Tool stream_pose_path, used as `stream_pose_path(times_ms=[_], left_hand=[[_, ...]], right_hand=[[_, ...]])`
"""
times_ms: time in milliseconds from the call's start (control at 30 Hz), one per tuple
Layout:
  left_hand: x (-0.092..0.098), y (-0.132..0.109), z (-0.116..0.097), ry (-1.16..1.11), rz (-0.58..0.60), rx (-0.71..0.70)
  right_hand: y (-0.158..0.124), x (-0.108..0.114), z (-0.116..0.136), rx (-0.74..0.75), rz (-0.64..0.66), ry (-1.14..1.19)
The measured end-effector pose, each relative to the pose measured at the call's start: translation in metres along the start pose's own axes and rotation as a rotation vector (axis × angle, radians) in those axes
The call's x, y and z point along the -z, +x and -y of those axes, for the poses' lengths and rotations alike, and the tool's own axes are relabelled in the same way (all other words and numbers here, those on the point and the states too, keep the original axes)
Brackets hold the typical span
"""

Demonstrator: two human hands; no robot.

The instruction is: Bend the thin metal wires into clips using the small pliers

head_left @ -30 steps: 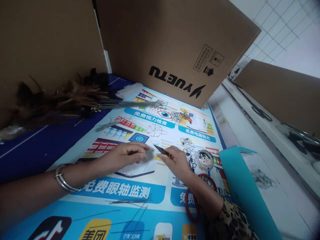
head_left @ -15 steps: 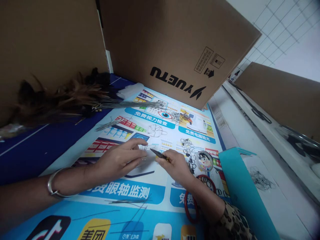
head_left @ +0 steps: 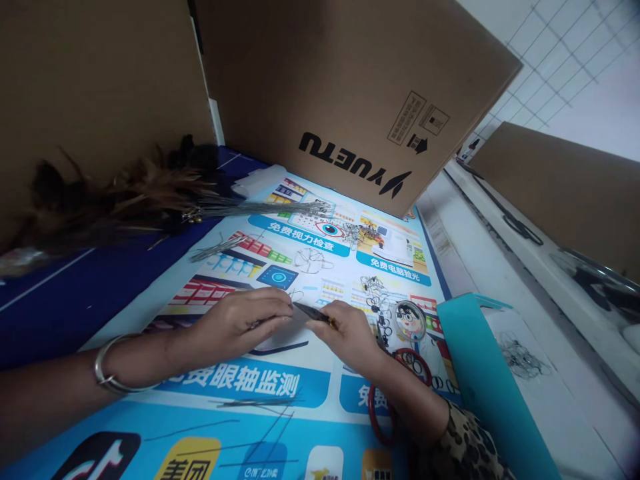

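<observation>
My left hand (head_left: 245,320), with a silver bangle at the wrist, has its fingertips pinched together on a thin wire (head_left: 297,294). A small bent loop of it shows just past the fingertips. My right hand (head_left: 350,333) is wrapped round pliers (head_left: 311,312) with dark, pointed jaws, whose handles are mostly hidden in the palm. The jaw tips point left and meet the left fingertips; whether they grip the wire I cannot tell. Beyond the hands lies a flower-like shape of bent wire (head_left: 311,261) on the printed sheet (head_left: 320,417).
Scissors with red handles (head_left: 383,417) lie by my right forearm. Near them are a round tin (head_left: 410,321) and tangled black wire pieces (head_left: 375,290). Straight wires (head_left: 257,403) lie in front. Brown feathers (head_left: 130,193), a large cardboard box (head_left: 340,87) and a teal box (head_left: 495,387) surround the sheet.
My left fingers have closed from a looser, spread pose into a pinch. The pliers' tips have shifted slightly left, up to the left fingertips.
</observation>
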State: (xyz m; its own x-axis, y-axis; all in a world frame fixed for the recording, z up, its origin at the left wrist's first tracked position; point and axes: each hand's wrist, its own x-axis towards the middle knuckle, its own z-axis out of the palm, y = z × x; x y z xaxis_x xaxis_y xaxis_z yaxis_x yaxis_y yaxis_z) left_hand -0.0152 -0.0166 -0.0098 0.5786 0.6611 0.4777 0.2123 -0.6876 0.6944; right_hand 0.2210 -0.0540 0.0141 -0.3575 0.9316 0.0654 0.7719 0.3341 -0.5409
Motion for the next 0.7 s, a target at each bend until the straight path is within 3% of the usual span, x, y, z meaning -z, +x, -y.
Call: stream_pose_path(times_ms=[200,300,500,700], left_hand=[[0.010,0.006,0.006,-0.578,0.064,0.421],[0.011,0.007,0.009,-0.853,0.121,0.548],[0.012,0.009,0.003,-1.008,0.265,0.592],[0.009,0.008,0.003,-0.972,0.293,0.613]], right_hand=[[0.004,-0.002,-0.008,0.000,-0.128,0.070],[0.006,-0.001,-0.011,0.000,-0.172,0.117],[0.007,-0.001,-0.012,0.100,-0.104,0.134],[0.005,-0.002,-0.010,0.114,-0.058,0.115]])
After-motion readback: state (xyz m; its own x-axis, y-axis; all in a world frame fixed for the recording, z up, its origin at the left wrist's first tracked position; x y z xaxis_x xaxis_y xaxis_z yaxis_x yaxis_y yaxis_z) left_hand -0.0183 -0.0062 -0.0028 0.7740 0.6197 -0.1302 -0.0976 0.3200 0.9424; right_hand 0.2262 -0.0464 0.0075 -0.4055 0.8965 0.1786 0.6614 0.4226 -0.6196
